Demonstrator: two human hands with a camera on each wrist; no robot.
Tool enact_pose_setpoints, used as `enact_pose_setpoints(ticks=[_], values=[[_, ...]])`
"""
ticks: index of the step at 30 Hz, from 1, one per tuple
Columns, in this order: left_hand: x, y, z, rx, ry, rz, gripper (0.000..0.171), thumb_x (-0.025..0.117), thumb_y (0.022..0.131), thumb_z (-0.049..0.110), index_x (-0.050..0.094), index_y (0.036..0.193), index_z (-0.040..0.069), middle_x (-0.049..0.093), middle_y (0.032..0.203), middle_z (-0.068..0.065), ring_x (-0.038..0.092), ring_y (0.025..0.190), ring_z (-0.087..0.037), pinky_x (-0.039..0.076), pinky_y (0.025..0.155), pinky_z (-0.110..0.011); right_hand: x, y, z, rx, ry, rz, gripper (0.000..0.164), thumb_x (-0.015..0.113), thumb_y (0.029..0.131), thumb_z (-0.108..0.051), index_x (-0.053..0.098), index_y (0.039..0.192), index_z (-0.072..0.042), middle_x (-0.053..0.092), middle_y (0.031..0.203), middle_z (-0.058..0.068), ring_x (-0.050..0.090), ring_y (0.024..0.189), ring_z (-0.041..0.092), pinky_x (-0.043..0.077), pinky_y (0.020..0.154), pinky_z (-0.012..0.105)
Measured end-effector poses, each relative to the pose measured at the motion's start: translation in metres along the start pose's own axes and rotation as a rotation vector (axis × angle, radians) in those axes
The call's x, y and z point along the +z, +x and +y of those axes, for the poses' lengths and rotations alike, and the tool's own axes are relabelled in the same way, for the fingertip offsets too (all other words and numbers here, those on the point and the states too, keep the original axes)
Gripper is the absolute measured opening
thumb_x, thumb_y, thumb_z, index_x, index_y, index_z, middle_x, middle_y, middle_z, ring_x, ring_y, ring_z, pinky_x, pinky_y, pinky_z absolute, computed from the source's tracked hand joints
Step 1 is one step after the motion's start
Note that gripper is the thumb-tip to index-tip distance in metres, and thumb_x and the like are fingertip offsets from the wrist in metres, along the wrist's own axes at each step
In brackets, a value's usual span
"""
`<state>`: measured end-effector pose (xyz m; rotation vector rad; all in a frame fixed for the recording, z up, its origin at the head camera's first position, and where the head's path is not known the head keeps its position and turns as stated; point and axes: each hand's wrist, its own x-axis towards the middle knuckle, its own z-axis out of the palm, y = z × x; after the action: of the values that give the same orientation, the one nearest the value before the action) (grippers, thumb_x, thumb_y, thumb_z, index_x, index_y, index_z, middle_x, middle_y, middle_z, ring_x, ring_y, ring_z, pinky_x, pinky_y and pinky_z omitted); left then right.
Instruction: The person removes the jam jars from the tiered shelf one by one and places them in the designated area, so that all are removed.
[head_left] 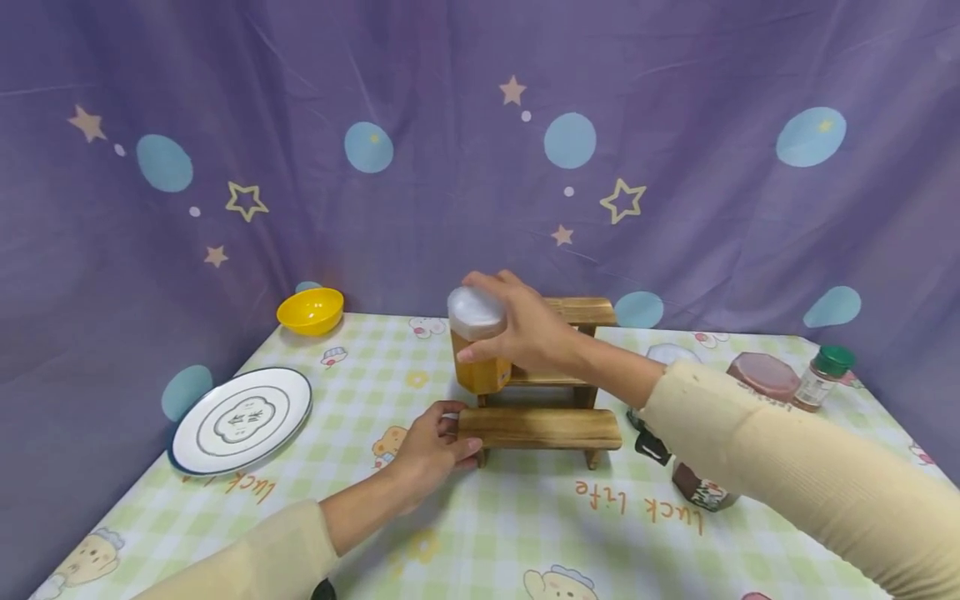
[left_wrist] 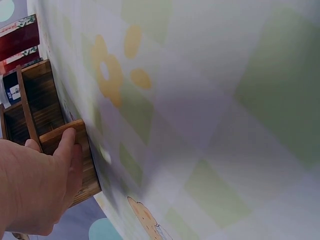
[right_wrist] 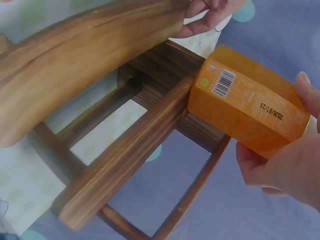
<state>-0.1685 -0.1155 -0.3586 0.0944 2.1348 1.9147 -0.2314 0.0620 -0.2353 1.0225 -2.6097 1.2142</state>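
A wooden three-step rack (head_left: 540, 427) stands mid-table. My left hand (head_left: 427, 454) grips the left end of its lowest step, the thumb in front and the fingers behind; the left wrist view shows the hand (left_wrist: 45, 185) at this end too. Above the left part of the rack, my right hand (head_left: 532, 329) holds an orange faceted jar (head_left: 480, 367) with a whitish lid, slightly tilted. In the right wrist view the jar (right_wrist: 245, 100) shows a barcode and a printed date, and its base is close to the middle step (right_wrist: 135, 145); whether they touch I cannot tell.
At left lie a white patterned plate (head_left: 243, 421) and a yellow bowl (head_left: 311, 312). To the right are a green-capped shaker (head_left: 823, 377), a pink-lidded container (head_left: 763, 375) and a brown labelled jar (head_left: 705, 487), partly behind my right sleeve. Purple curtain (head_left: 450, 167) backs the checked tablecloth.
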Motion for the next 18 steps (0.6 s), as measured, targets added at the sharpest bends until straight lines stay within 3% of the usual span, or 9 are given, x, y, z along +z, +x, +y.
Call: enact_pose_setpoints(ticks=[8, 18], values=[[0.000, 0.001, 0.000, 0.000, -0.002, 0.011, 0.052, 0.059, 0.092, -0.005, 0.033, 0.136, -0.002, 0.053, 0.122, -0.023, 0.063, 0.102, -0.029, 0.058, 0.089, -0.040, -0.016, -0.025, 0.002, -0.008, 0.059, 0.045, 0.070, 0.088, 0.071, -0.020, 0.053, 0.132, -0.018, 0.050, 0.114, 0.009, 0.052, 0.098, 0.026, 0.054, 0.077, 0.034], [0.002, 0.002, 0.000, -0.013, -0.003, 0.037, 0.053, 0.060, 0.091, -0.006, 0.033, 0.137, -0.002, 0.047, 0.125, -0.025, 0.063, 0.101, -0.032, 0.059, 0.088, -0.039, -0.048, -0.058, 0.006, 0.078, -0.007, 0.095, 0.076, 0.089, 0.068, -0.021, 0.052, 0.135, -0.024, 0.051, 0.120, 0.005, 0.053, 0.101, 0.027, 0.055, 0.079, 0.037]])
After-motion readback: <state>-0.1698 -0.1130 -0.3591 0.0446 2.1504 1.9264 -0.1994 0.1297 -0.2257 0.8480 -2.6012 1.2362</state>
